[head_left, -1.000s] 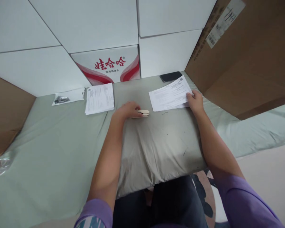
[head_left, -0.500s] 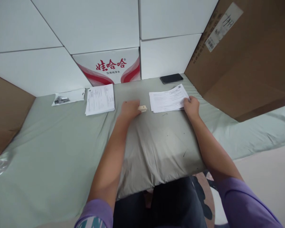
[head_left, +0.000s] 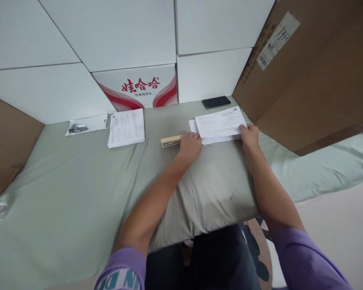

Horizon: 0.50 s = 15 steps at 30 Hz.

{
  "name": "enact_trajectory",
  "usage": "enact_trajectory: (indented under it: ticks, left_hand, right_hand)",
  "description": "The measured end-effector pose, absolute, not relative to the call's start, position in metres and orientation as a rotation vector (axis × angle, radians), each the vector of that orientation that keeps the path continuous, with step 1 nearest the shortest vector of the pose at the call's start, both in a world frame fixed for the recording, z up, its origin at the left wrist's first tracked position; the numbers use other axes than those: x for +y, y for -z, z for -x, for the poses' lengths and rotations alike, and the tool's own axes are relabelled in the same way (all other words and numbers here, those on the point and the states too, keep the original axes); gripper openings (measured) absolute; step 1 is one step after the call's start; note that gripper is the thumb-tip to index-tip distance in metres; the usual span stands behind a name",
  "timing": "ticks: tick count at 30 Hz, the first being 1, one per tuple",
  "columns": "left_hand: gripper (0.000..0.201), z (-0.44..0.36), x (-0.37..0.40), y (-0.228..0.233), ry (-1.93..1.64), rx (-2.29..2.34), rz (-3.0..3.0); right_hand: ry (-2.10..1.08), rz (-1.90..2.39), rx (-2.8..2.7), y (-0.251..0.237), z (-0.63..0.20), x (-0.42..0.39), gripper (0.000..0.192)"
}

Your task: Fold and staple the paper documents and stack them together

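My right hand [head_left: 249,136] is closed on the lower right corner of a small stack of printed papers [head_left: 220,123], thumb on top. The upper sheets sit askew, shifted right over the lower ones. At the left end of the stack, my left hand [head_left: 191,146] has its fingers bent together over the edge of the lower papers; its fingertips are partly hidden. A cream stapler [head_left: 170,141] lies on the cloth just left of that hand, its right end hidden behind the hand.
Another stack of printed papers [head_left: 126,128] lies to the left, beside a clear packet [head_left: 87,124] with dark metal pieces. A black phone [head_left: 215,102] lies behind the right papers. White boxes [head_left: 134,88] wall off the back; a large brown carton [head_left: 308,80] stands at right.
My left hand has let go of the stapler and moved right to the papers. The upper papers have slid right with my right hand, exposing lower sheets.
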<state>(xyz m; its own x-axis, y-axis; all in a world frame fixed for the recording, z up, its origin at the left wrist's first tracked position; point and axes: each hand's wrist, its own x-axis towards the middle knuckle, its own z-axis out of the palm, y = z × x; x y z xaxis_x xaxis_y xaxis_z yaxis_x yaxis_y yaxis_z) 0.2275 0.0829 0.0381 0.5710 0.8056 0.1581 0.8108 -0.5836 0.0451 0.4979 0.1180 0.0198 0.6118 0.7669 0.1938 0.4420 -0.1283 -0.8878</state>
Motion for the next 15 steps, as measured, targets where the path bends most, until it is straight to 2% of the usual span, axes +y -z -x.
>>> enact_trajectory:
  ticks: [15]
  left_hand:
    - [0.037,-0.216,0.084,-0.045,0.185,-1.500,2.757]
  right_hand:
    - [-0.341,1.787,-1.119,-0.017,-0.496,0.117,0.014]
